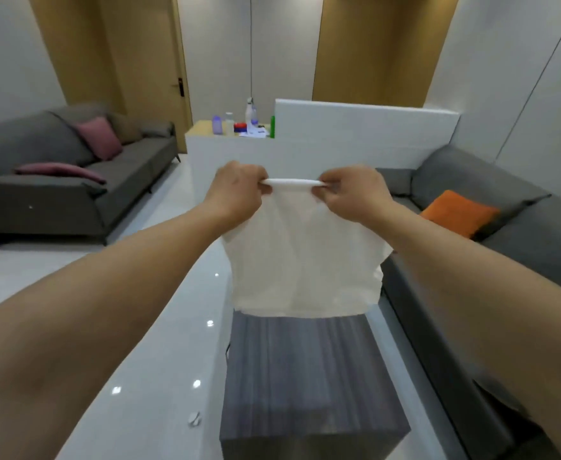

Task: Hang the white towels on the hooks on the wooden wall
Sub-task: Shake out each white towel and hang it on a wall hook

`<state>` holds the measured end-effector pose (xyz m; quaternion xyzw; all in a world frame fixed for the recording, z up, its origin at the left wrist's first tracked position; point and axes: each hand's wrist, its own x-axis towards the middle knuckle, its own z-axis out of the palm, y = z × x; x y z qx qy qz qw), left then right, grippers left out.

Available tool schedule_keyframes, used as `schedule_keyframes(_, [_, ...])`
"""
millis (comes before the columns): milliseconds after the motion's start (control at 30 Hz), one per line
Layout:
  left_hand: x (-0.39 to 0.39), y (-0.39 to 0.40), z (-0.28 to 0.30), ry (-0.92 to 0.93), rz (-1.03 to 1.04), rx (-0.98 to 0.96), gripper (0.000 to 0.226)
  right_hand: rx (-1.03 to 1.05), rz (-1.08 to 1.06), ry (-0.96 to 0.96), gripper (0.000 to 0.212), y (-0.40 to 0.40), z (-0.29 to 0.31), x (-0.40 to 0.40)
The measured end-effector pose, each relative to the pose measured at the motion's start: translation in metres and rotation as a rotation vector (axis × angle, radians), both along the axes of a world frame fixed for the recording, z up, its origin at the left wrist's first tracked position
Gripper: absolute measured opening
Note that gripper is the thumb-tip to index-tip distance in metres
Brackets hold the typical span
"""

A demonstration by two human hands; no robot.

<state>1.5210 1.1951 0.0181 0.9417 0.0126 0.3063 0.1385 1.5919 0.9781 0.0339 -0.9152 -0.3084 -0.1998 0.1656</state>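
On the left I see a long grey fabric sofa (73, 174) with a soft pink cushion (99, 137). My left hand (236, 190) is curled tight, pinching one top corner of the thin white cloth towel (302, 260). The towel hangs in the air between my hands, above a dark grey striped box table (309, 376). My right hand (352, 190) pinches the other corner. An orange square cushion (460, 212) sits far right.

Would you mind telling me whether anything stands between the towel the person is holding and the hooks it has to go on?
That cannot be judged here: no hooks show in this view. Both the left hand and right hand already pinch the white towel by its top edge, above the grey table.
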Motion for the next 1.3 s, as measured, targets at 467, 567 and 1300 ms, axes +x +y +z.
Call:
schedule_keyframes(467, [-0.095, 0.171, 0.052, -0.053, 0.420, -0.052, 0.013, 0.147, 0.476, 0.018, 0.019, 0.235, 0.039, -0.003])
schedule_keyframes(567, [-0.120, 0.207, 0.056, -0.055, 0.530, -0.085, 0.011, 0.127, 0.613, 0.063, 0.032, 0.300, 0.043, -0.011])
schedule_keyframes(1300, [-0.594, 0.221, 0.027, 0.224, 1.662, -0.262, 0.012, -0.165, 1.694, 0.162, 0.021, 0.523, 0.020, -0.464])
